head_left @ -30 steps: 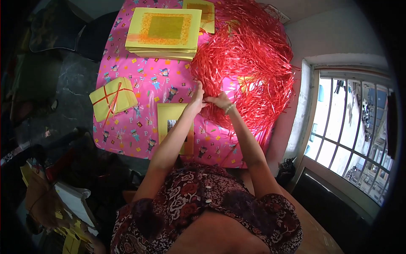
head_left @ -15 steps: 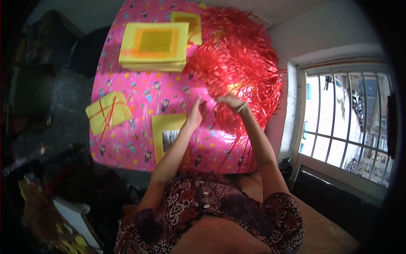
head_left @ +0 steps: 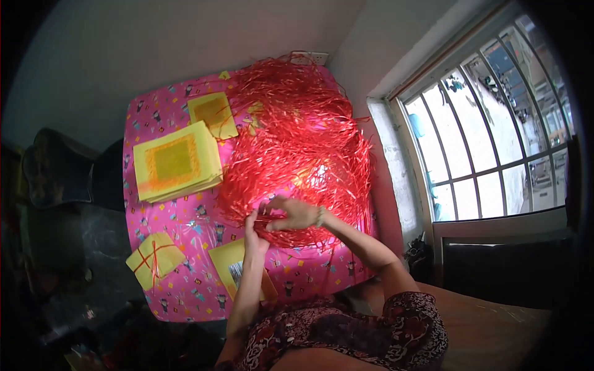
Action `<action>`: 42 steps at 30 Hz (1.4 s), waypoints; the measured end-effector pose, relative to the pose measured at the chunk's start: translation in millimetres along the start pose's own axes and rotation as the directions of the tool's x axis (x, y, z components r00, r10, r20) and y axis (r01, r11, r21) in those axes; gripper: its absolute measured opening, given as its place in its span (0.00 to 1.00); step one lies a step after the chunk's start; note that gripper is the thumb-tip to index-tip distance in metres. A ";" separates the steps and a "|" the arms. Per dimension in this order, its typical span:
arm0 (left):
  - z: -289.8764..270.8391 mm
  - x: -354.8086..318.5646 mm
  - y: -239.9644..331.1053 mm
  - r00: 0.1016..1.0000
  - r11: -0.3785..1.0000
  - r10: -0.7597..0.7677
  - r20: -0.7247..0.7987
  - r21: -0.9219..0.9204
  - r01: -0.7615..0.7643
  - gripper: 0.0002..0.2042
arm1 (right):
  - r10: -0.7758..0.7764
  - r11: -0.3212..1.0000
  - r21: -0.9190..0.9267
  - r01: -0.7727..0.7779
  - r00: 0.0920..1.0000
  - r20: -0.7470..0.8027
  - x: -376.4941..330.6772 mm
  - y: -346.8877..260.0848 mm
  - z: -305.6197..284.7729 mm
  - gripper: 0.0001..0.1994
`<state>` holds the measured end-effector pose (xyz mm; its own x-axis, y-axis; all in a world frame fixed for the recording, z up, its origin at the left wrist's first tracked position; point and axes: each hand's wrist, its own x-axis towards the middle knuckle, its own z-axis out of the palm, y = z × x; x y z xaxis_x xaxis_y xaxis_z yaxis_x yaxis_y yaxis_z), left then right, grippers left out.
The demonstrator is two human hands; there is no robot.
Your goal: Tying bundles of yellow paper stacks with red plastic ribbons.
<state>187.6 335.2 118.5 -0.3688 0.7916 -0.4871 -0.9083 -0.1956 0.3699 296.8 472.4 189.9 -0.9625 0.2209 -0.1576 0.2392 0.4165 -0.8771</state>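
A big loose heap of thin red plastic ribbon point(head_left: 291, 139) spreads over the right side of the table. At its near edge my hands meet. My left hand point(head_left: 255, 240) stands upright, fingers closed on a few strands. Just to the right, my right hand point(head_left: 296, 214) bends its fingers and thumb around the same strands. Close by the left forearm, a yellow paper packet point(head_left: 224, 260) with a silver patch lies partly covered by the arm. Farther left sits a yellow bundle point(head_left: 162, 250) tied crosswise with red ribbon.
A thick stack of yellow paper sheets point(head_left: 173, 162) with orange-gold squares stands at the left, with another yellow packet point(head_left: 211, 111) behind it. A pink patterned cover point(head_left: 201, 297) lies on the table. The barred window point(head_left: 489, 136) is at right, a dark chair point(head_left: 59, 167) far left.
My view has shifted, so the table sits lower and more of the back wall shows. My hands have come closer together and taken hold of red strands at the heap's near edge.
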 end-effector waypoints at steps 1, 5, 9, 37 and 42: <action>15.9 -2.8 8.5 0.999 1.000 0.009 -0.045 -0.007 -0.010 0.14 | 0.031 0.995 0.096 -0.026 0.998 -0.055 -7.7 5.2 -25.0 0.32; 62.1 -25.0 44.1 0.983 0.986 0.164 0.086 0.000 -0.165 0.09 | 0.055 0.997 0.005 -0.071 0.721 -0.690 -25.1 77.6 -120.0 0.09; 125.6 -104.2 76.1 0.988 0.997 0.067 0.142 -0.040 -0.062 0.05 | 0.225 0.930 0.081 -0.357 0.381 -0.897 -36.9 192.7 -211.0 0.09; 106.3 -151.7 63.7 0.961 0.982 0.184 0.206 -0.072 -0.173 0.05 | -0.192 0.459 -0.359 -0.813 0.304 -0.933 15.2 107.6 -307.3 0.18; 131.8 -195.5 65.4 0.889 0.972 0.175 0.423 -0.217 -0.088 0.05 | -0.067 0.846 -0.147 -0.512 0.171 -0.983 -13.5 -50.6 -349.2 0.24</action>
<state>226.3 243.8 342.2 -0.4028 0.9147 -0.0336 -0.8936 -0.3850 0.2306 342.5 756.3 394.8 -0.0544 0.8766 0.4781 0.7142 0.3688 -0.5949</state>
